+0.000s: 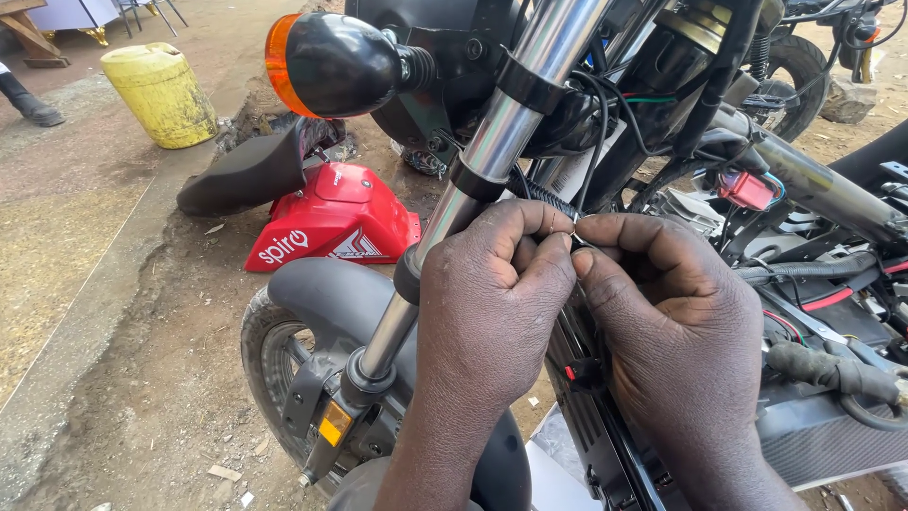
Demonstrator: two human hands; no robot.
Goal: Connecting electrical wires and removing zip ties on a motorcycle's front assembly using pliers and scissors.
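Observation:
My left hand [497,293] and my right hand [662,303] meet fingertip to fingertip in front of a motorcycle's front end. Both pinch a thin wire [571,225] between thumb and forefinger, just right of the chrome fork tube [492,142]. The wire's far end is hidden behind my fingers. Black cables [605,104] run down from the headlight area to the same spot. Below my left hand are the grey front fender [322,293] and the front tyre [260,341].
An orange turn signal [326,61] juts out at the top left. A red body panel [331,227] and a black seat [246,170] lie on the dirt ground beside a yellow jerrycan [161,95]. Exposed wiring and a red connector [747,189] sit at the right.

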